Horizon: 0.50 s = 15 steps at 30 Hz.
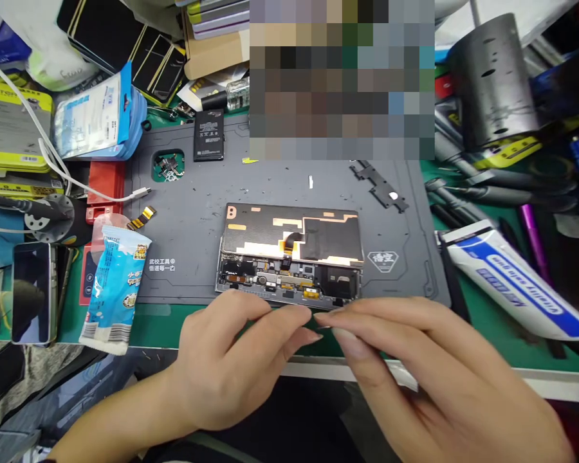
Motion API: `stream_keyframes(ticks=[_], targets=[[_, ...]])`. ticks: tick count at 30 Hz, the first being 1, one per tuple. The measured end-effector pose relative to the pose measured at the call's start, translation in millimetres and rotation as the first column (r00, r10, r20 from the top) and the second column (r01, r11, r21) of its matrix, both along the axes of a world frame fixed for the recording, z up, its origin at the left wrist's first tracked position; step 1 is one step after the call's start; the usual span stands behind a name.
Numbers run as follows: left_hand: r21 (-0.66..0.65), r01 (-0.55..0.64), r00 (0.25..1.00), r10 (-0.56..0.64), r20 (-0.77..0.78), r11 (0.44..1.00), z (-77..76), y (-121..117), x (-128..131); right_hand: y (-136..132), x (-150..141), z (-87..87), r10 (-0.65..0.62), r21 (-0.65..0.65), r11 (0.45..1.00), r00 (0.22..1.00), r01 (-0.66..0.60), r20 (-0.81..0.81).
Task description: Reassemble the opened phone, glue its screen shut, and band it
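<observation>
Head view: your open phone [265, 247] lies on a grey mat [193, 225], and it is the middle spot for finding the rest. Far to its left, near the table edge, you have another phone [31, 292] with a dark screen. Nearer to the open phone, on its left, is a blue and white packet [113, 283]. A little gold ribbon [142, 218] lies past that packet, left of the open phone too. Behind the open phone, to its left, sits a black battery [209, 135]. Your left hand [236, 360] is in front of the open phone, with its fingers bent and its thumb and pointing finger close together. The open phone shows shiny copper patches on top and tiny parts along its near side. Right of it and a bit behind lies a thin black plate [379, 186]. Your right hand [429, 366] is in front and to the right, its fingertips close to your left ones. I cannot tell if either hand pinches something tiny. Farther right of the open phone is a white and blue tube [521, 280].
</observation>
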<state>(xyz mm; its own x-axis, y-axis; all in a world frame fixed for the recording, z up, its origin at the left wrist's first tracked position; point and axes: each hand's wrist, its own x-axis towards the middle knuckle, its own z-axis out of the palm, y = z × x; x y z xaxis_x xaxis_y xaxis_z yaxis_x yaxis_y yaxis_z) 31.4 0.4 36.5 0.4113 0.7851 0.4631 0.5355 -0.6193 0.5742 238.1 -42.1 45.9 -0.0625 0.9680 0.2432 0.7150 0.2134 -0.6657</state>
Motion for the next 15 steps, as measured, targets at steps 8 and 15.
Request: stream_keyframes(ticks=[8, 15], targets=[[0.17, 0.196, 0.977, -0.178, -0.117, 0.966, 3.7, 15.1, -13.1, 0.7, 1.1, -2.9, -0.045, -0.027, 0.999, 0.998, 0.046, 0.035], [0.21, 0.253, 0.959, -0.216, -0.184, 0.944, 17.7, 15.7, -14.6, -2.6, -2.7, -0.6, -0.062, -0.104, 0.993, 0.998, 0.06, -0.023]])
